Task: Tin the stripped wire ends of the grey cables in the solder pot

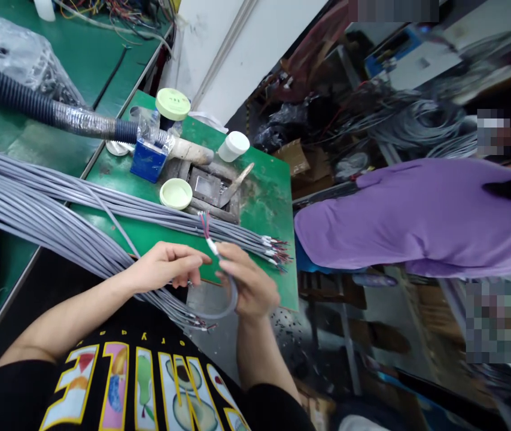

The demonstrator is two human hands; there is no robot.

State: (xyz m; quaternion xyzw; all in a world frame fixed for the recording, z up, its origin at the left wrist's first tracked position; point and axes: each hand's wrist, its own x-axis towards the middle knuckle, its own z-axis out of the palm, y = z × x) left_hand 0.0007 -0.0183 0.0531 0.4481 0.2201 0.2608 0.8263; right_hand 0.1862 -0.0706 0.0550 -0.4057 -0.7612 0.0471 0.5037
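A grey cable [232,299] curves up through my right hand [253,281], whose fingers are closed around it near the end. From its white-wrapped tip, thin coloured wires [204,224] fan out and point up. Just left of that tip is my left hand [170,266], its index finger and thumb stretched toward the cable and its other fingers bent. I see nothing held in it. Behind both hands lies a bundle of grey cables [148,206] with stripped ends at the right. Another grey bundle [80,230] runs beneath my left forearm, its ends hanging near my lap.
On the green table [268,179] sits a dirty metal solder pot [208,187] with a scraper [237,184] across it. Around it are a pale green dish [175,193], a white tub [234,146], a blue box [148,160] and a ribbed hose [13,90]. A person in purple [399,221] is at the right.
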